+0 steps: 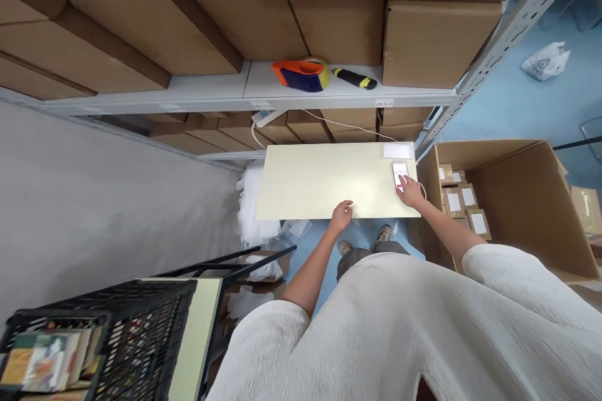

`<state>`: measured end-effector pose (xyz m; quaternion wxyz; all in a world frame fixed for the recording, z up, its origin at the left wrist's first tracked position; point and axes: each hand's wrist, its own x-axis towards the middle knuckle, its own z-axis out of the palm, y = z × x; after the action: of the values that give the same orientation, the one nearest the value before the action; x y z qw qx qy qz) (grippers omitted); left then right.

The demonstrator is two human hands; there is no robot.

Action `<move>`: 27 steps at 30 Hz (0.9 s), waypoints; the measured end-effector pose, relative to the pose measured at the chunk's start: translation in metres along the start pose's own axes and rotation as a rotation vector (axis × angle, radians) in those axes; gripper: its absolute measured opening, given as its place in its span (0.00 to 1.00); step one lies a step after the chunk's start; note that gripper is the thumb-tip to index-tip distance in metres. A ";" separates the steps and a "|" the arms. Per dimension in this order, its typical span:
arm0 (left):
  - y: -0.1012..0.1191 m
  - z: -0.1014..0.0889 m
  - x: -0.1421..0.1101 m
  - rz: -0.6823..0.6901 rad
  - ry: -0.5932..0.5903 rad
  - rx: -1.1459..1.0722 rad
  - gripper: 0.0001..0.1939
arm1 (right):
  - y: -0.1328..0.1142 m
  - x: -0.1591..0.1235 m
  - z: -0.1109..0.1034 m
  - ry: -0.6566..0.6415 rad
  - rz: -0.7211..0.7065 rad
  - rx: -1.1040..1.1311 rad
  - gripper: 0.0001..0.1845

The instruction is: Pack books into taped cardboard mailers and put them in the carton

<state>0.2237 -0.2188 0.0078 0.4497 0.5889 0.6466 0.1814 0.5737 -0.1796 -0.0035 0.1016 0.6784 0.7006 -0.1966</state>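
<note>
A pale cream tabletop (pixel 320 178) stands in front of me. At its right end lies a phone (pixel 399 168) with a lit screen, mostly white with a red patch. My right hand (pixel 411 192) is over the phone's lower part, fingers reaching onto the screen and not wrapped around it. At the front edge of the table rests my left hand (pixel 342 215), loosely curled, with a gap between thumb and fingers and nothing held. A white label-like rectangle (pixel 397 150) lies just behind the phone. A white cable (pixel 424 190) loops beside my right hand.
Shelves of cardboard boxes (pixel 333 25) rise behind the table. An orange-and-blue tape dispenser (pixel 301 75) and a black-yellow cutter (pixel 355 78) lie on one shelf. A large open carton (pixel 522 200) holds small boxes at right. At lower left is a black crate (pixel 145 338) with books.
</note>
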 end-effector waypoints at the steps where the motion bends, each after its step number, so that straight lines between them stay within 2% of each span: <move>1: -0.002 -0.004 -0.001 0.007 0.009 -0.007 0.16 | -0.011 -0.002 -0.002 0.010 -0.027 -0.006 0.41; 9: -0.031 -0.046 -0.022 0.011 0.092 -0.084 0.21 | -0.118 -0.022 -0.016 0.082 -0.181 0.023 0.40; 13: -0.057 -0.078 -0.040 0.050 0.131 -0.089 0.25 | -0.174 -0.033 -0.015 0.126 -0.234 0.026 0.41; 19: -0.097 -0.129 -0.067 0.119 0.205 -0.040 0.24 | -0.257 -0.042 -0.010 0.211 -0.329 0.050 0.39; 27: -0.134 -0.182 -0.095 0.108 0.334 0.032 0.23 | -0.349 -0.038 -0.011 0.199 -0.493 0.057 0.38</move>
<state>-0.0107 -0.2854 0.0371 0.3162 0.5914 0.6825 0.2905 0.2318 -0.2107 0.0703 -0.0378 0.5059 0.8454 -0.1671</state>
